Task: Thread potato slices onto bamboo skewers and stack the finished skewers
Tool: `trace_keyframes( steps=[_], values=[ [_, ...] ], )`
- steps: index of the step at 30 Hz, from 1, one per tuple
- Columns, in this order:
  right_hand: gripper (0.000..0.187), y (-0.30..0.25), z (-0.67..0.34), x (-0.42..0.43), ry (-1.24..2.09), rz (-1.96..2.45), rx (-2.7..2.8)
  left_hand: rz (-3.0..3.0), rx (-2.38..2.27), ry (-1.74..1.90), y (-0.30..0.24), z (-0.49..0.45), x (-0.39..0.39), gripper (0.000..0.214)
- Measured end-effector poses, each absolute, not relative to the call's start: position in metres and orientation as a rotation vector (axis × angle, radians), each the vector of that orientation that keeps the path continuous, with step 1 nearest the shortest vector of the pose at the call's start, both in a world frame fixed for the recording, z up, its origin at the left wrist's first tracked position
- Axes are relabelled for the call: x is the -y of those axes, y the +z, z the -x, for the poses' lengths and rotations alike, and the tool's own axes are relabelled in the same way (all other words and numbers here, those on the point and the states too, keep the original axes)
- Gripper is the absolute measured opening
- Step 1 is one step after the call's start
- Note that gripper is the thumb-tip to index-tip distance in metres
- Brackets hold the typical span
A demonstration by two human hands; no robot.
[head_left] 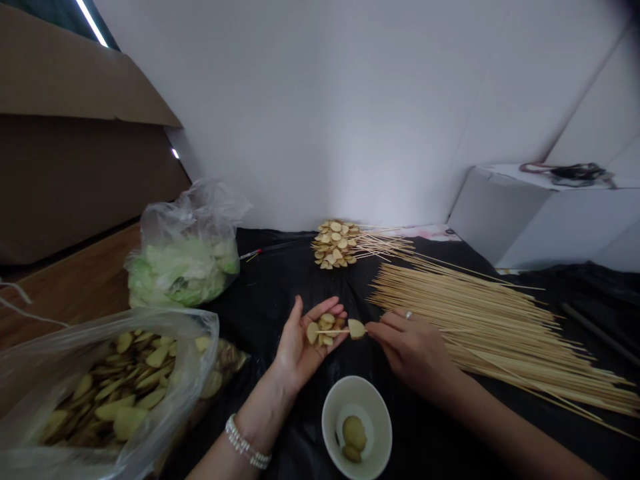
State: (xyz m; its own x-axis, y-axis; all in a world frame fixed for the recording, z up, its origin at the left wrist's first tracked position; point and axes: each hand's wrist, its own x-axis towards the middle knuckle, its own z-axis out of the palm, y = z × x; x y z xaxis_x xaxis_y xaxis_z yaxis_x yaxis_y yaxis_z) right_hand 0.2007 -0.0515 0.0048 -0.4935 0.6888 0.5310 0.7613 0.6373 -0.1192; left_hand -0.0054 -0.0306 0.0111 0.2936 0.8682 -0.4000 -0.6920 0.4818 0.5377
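Palm up over the dark sheet, my left hand (298, 343) cradles a small pile of potato slices (327, 323), its fingers slightly curled. My right hand (413, 347) pinches a thin wooden skewer (334, 331) that points left across the left palm. One potato slice (357, 329) is on the skewer close to my right fingertips, and another sits around its left end. Below the hands stands a white bowl (329, 420) with a few slices at its bottom. Under and beyond my right hand lies a wide spread of bare skewers (500, 327).
Filled skewers (336, 245) are stacked near the wall. An open plastic bag of potato slices (125, 393) stands front left, and behind it a clear bag of pale green leaves (183, 270). A pen (251, 253) lies nearby. A white box (540, 213) stands at right, a cardboard box (75, 133) at left.
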Motion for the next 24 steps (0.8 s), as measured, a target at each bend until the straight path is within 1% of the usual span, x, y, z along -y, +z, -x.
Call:
trace_keyframes(
  steps=[4,7,13,17,24],
  values=[
    [0.022,0.0,-0.204,0.044,0.142,1.164,2.201,-0.183,-0.67,1.053,0.012,0.011,0.027,0.05],
    [0.021,-0.001,-0.207,0.04,0.259,1.184,2.117,-0.163,-0.708,1.062,0.011,0.01,0.026,0.042],
    [0.02,-0.005,-0.209,0.035,0.229,1.231,1.977,-0.13,-0.697,1.022,0.011,0.006,0.028,0.041],
    [0.02,-0.008,-0.209,0.035,0.177,1.207,2.009,-0.117,-0.651,0.965,0.012,0.005,0.03,0.037],
    [0.022,-0.013,-0.211,0.03,0.074,1.127,2.098,-0.01,-0.64,1.048,0.014,0.008,0.028,0.015]
  ],
)
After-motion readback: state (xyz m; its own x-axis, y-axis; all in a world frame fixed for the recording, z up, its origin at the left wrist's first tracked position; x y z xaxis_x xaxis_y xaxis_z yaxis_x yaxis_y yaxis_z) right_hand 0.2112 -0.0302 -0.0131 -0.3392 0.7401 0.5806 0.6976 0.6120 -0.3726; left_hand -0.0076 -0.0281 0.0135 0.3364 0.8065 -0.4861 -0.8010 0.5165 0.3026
